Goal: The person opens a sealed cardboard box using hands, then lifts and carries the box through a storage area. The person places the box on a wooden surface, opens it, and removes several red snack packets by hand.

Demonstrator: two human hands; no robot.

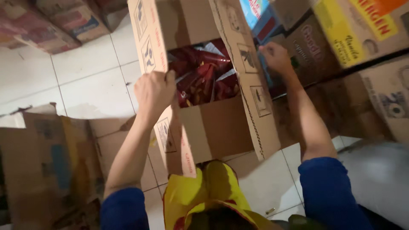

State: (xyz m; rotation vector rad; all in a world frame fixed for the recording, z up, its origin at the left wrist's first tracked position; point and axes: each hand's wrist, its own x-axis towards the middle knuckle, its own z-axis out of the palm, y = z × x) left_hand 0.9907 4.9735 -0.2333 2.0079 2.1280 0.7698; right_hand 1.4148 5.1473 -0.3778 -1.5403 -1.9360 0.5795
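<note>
I see an open brown cardboard box [213,127] at centre, black handling pictograms on its flaps, filled with glossy red packets [204,76]. Flattened brown cartons [47,162] with a blue patch lie at lower left. Printed reddish cartons [51,21] sit upper left. At upper right: a yellow carton [358,30], a blue package [255,12], and plain brown boxes [383,98].

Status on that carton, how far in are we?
Done: the carton is open, its red packets exposed. In hand: the left hand grips the left flap and the right hand the right flap, both spread apart. Left: every packet is inside, none taken out.
</note>
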